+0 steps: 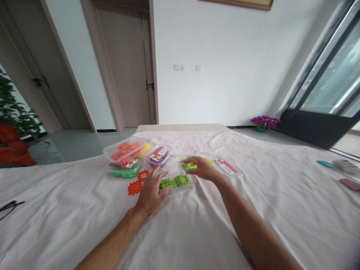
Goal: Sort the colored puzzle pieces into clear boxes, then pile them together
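A clear plastic box (180, 190) with lime-green interlocking plastic tiles (182, 180) in it sits in front of me. My left hand (150, 191) grips its left end, thumb on the near side and fingers on the far side. Just beyond the box, my right hand (201, 168) has its thumb and fingers around another lime-green tile (190, 165). More green shows behind that hand, partly hidden. To the right lies a clear lid (226, 166) with a red and white label. Two orange-red tiles (135, 187) lie on the cloth beside my left hand.
At the left, a clear box of orange tiles (126, 150) leans on a box of green ones (125, 173). A box of purple tiles (159, 156) stands beside them. Glasses (11, 205) lie far left; a blue object (326, 164) lies far right on the cloth (197, 232).
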The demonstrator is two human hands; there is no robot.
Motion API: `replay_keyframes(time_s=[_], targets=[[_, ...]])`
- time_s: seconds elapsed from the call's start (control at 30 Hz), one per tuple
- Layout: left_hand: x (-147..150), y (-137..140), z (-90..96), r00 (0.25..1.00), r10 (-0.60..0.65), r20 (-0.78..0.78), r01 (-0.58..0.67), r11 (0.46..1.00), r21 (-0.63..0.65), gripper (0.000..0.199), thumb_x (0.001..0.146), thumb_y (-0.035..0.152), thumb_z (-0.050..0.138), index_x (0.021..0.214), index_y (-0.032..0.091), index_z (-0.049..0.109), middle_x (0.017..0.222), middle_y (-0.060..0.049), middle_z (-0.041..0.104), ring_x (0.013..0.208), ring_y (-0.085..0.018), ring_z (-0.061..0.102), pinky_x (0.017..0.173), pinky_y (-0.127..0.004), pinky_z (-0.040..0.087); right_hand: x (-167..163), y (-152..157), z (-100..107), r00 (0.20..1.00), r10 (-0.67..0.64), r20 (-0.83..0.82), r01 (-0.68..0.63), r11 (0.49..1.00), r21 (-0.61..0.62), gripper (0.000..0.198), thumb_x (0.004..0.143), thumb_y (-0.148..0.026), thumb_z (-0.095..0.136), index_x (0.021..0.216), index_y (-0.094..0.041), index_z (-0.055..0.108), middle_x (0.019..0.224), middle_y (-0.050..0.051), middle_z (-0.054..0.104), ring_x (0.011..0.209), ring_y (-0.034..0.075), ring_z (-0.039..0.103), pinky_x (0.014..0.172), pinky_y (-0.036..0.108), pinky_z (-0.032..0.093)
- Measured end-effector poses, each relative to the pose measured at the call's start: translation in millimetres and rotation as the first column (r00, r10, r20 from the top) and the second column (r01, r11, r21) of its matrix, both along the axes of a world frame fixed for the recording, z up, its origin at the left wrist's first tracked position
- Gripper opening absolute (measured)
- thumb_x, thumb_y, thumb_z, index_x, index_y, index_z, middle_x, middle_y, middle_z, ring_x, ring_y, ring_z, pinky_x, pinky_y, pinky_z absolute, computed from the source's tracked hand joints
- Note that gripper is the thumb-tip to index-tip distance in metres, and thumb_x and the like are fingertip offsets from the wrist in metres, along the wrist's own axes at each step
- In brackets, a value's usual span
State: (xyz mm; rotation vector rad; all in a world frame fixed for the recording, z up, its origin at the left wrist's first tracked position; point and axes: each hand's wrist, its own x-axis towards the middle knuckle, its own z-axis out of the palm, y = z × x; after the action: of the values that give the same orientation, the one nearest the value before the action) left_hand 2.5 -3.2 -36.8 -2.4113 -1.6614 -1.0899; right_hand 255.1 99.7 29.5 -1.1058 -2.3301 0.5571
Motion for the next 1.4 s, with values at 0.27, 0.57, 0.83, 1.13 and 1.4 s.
replay_keyframes(time_s=[0.27,0.57,0.83,1.13,1.4], targets=[[1,-2,3.7,1.0,0.0,0.003,0.0,1.0,-0.001,0.049,0.09,0.046,0.052,0.132,0.019,0.054,0.147,-0.015,0.042,0.137,-0.032,0.039,0.111,-0.052,0.035,57,18,4,0.877,-0.385,0.286,0.382,0.922,0.071,0.037,0.074,-0.019,0.066,0.111,-0.021,0.072,0.11,0.007,0.073,0.104,0.025,0.065,0.091,0.032,0.047],[1,-1,1.8,1.0,-0.004,0.007,0.003,0.999,0.034,0.048,0.089,0.043,0.054,0.131,0.021,0.053,0.146,-0.013,0.044,0.135,-0.031,0.041,0.111,-0.053,0.036,52,19,-9,0.802,-0.202,0.562,0.213,0.976,0.047,0.058,0.061,-0.028,0.081,0.118,-0.024,0.069,0.117,0.01,0.066,0.109,0.028,0.06,0.093,0.033,0.042],[1,0,1.4,1.0,-0.008,-0.008,0.008,1.0,0.022,0.049,0.091,0.046,0.051,0.132,0.019,0.052,0.145,-0.015,0.043,0.137,-0.031,0.039,0.111,-0.052,0.035,50,18,-12,0.774,-0.208,0.598,0.236,0.971,0.032,0.062,0.061,-0.032,0.081,0.121,-0.021,0.066,0.116,0.011,0.063,0.107,0.027,0.059,0.092,0.032,0.041],[0,-1,1.0,1.0,-0.009,-0.013,0.009,1.0,0.024,0.05,0.092,0.048,0.049,0.132,0.018,0.051,0.144,-0.016,0.044,0.134,-0.031,0.041,0.11,-0.053,0.035,48,16,-9,0.766,-0.192,0.614,0.215,0.976,0.037,0.049,0.066,-0.031,0.078,0.113,-0.019,0.069,0.109,0.01,0.067,0.104,0.026,0.06,0.088,0.031,0.042],[0,-1,1.6,1.0,-0.013,-0.005,0.013,1.0,0.008,0.051,0.092,0.049,0.049,0.133,0.02,0.05,0.146,-0.015,0.042,0.136,-0.031,0.039,0.11,-0.052,0.035,49,6,7,0.764,-0.324,0.558,0.307,0.943,0.128,0.025,0.078,-0.027,0.065,0.1,-0.023,0.074,0.11,0.008,0.068,0.105,0.025,0.061,0.086,0.031,0.043]])
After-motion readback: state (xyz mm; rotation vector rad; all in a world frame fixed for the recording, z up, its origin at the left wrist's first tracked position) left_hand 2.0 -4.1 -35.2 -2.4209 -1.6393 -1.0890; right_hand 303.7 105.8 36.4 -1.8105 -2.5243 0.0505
